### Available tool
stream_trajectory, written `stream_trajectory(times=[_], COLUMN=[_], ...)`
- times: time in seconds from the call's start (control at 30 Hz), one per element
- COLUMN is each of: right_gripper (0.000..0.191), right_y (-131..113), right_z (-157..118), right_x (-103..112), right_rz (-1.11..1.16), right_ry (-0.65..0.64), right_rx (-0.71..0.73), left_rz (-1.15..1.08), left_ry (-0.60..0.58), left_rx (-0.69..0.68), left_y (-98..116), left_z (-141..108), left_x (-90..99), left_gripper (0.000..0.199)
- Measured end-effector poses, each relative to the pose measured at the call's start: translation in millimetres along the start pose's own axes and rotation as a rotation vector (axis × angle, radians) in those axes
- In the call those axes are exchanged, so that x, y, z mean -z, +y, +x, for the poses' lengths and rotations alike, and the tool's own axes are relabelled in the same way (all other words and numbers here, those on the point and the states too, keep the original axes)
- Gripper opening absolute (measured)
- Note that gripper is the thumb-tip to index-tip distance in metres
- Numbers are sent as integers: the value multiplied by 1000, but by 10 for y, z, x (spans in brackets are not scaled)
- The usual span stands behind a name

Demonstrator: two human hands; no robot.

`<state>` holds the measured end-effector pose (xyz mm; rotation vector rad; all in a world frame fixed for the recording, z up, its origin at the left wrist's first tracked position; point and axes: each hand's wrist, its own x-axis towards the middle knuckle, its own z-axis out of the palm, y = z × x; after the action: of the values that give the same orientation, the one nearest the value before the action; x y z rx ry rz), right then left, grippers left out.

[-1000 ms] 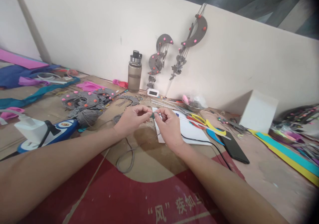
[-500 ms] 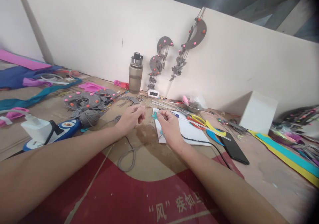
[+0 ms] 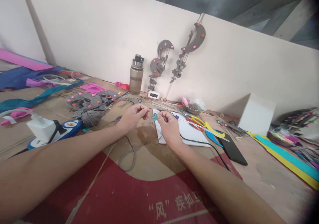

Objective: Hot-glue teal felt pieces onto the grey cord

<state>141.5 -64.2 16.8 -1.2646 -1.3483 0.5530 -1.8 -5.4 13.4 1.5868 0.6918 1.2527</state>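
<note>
My right hand (image 3: pixel 169 126) pinches a small teal star-shaped piece (image 3: pixel 154 117) between thumb and forefinger, above the left edge of a white sheet (image 3: pixel 194 136). Close by on the left is my left hand (image 3: pixel 133 118), its thumb and fingertips drawn together in a pinch. Whatever lies between those fingertips is too small to make out. The hands are apart, with a narrow gap between them. Below them a loop of grey cord (image 3: pixel 134 159) rests on the cardboard. A purple-blue tool tip (image 3: pixel 175 116) shows just beyond my right hand.
Yellow-handled scissors (image 3: pixel 196 120), a black phone (image 3: pixel 233 149) and a black cable (image 3: pixel 199 140) lie right. Leftward are a power strip with a white charger (image 3: pixel 42 127), grey yarn (image 3: pixel 91 117) and dotted grey felt shapes (image 3: pixel 84 101). A bottle (image 3: pixel 136 76) and small clock (image 3: pixel 153 94) stand behind.
My left hand has shifted slightly right, its curled fingers loosening into a pinch with the thumb pointing toward my right hand. My right hand still holds the teal piece, almost unmoved.
</note>
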Motion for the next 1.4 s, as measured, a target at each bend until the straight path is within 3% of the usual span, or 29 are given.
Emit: stream_trajectory(times=[0.2, 1.0, 1.2, 1.4], right_gripper=[17, 16, 16, 17], right_y=[-18, 95, 78, 40], right_z=[-29, -51, -61, -55], right_x=[-5, -46, -40, -24], right_rz=[-14, -64, -42, -16], right_ry=[1, -7, -13, -7], right_rx=[23, 90, 85, 73], left_rz=[-239, -472, -387, -19], left_ry=[11, -157, -134, -160], left_rx=[81, 120, 135, -6], left_y=[-54, -89, -85, -13], left_z=[11, -18, -24, -57], left_x=[-3, 9, -17, -28], left_gripper=[19, 18, 21, 27])
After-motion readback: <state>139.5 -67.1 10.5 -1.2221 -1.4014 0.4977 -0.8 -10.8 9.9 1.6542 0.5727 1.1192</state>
